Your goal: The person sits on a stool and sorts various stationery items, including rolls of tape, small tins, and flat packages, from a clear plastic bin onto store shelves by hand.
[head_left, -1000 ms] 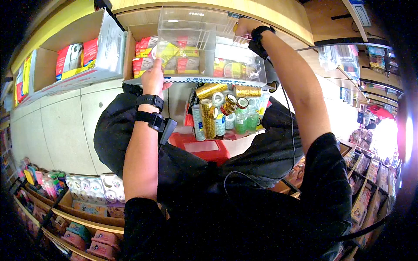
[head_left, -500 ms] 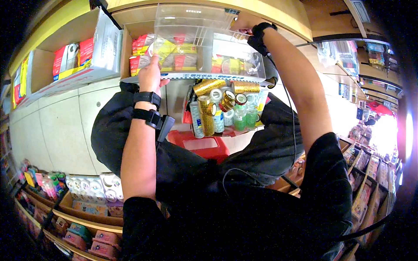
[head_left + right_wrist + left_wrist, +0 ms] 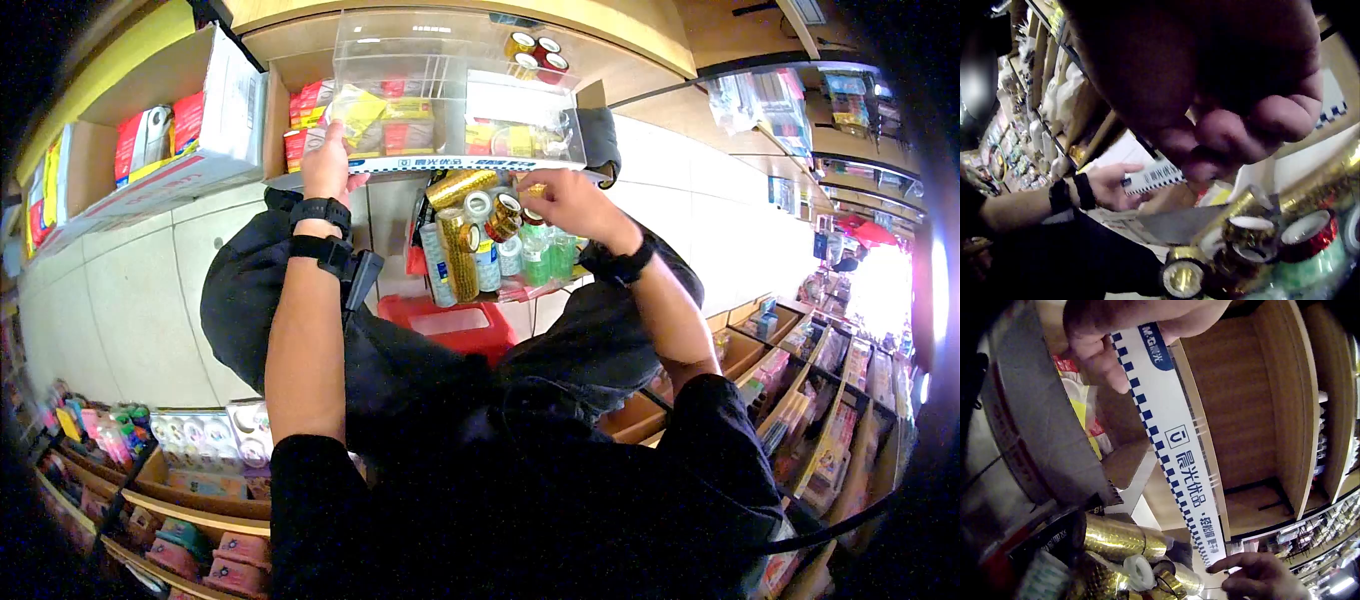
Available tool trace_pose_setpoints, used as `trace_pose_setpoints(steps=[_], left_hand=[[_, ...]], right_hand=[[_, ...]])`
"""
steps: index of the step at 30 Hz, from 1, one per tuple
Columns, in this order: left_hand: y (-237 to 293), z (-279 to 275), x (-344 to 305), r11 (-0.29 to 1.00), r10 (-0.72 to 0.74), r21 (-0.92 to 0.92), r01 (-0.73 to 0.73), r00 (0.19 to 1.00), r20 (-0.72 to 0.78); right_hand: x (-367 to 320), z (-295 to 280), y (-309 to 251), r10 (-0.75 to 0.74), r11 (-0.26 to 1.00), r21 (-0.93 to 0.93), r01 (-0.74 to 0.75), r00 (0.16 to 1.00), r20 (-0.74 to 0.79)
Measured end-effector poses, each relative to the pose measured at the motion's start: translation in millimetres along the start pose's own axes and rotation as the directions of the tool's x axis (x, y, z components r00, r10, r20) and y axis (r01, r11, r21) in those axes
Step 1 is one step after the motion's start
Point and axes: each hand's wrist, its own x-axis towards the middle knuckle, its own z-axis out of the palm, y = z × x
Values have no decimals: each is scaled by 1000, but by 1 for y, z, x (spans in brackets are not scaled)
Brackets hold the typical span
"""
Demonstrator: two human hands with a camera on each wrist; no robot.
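The left hand (image 3: pixel 325 172) pinches the left end of the clear tray's labelled front edge (image 3: pixel 440 163). The right hand (image 3: pixel 578 207) is nearer the small red-and-gold tape roll (image 3: pixel 507 206), which lies just left of its curled fingers, near the container's far edge; whether they hold anything cannot be told. The long gold roll stack (image 3: pixel 459 262) runs near-to-far along the container's left edge.
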Motion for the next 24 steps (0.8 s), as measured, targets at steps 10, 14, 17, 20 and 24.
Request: trace_pose_setpoints(steps=[10, 14, 17, 20, 24], left_hand=[[-1, 1, -3, 997, 65, -50, -67, 997, -30], [-5, 1, 4, 995, 73, -63, -74, 997, -29], [-5, 0, 3, 995, 70, -64, -72, 997, -35], [-6, 1, 6, 996, 65, -55, -67, 997, -30], [-5, 0, 4, 996, 66, -57, -67, 998, -24]], right_hand=[[6, 33, 18, 61, 998, -5, -61, 994, 90], [6, 40, 23, 182, 983, -54, -176, 975, 126], [2, 38, 26, 207, 978, -27, -206, 971, 122], [-1, 38, 26, 223, 975, -28, -221, 967, 127], [0, 39, 17, 243, 970, -67, -233, 933, 267]])
